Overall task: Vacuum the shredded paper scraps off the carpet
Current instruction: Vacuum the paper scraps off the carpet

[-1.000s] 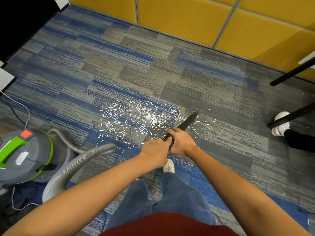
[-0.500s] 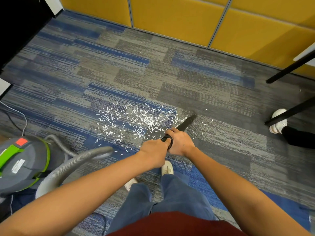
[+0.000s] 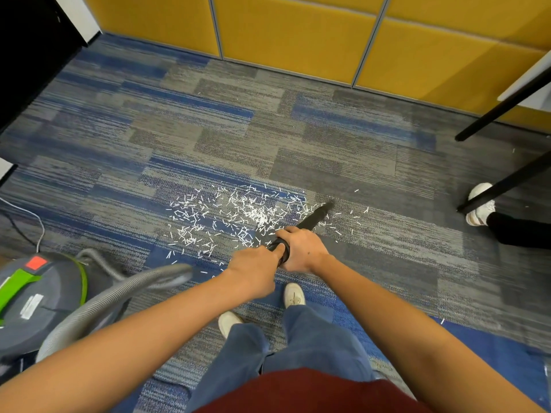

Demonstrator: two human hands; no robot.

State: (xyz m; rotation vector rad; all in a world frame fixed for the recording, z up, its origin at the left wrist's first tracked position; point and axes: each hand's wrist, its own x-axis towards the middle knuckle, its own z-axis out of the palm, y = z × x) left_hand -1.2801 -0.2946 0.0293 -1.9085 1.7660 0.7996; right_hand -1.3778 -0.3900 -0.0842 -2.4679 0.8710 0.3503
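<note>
Curling round the nozzle [image 3: 313,217], left hand [image 3: 253,271] and right hand [image 3: 302,248] grip it.

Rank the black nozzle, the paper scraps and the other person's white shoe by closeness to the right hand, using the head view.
1. black nozzle, gripped in the right hand itself.
2. paper scraps, scattered just ahead and to its left.
3. white shoe, far off to the right.

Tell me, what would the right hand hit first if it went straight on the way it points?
The right hand grips the nozzle and points along it, forward and down. It would likely meet the scraps on the carpet by the tip first, though depth is unclear.
</note>
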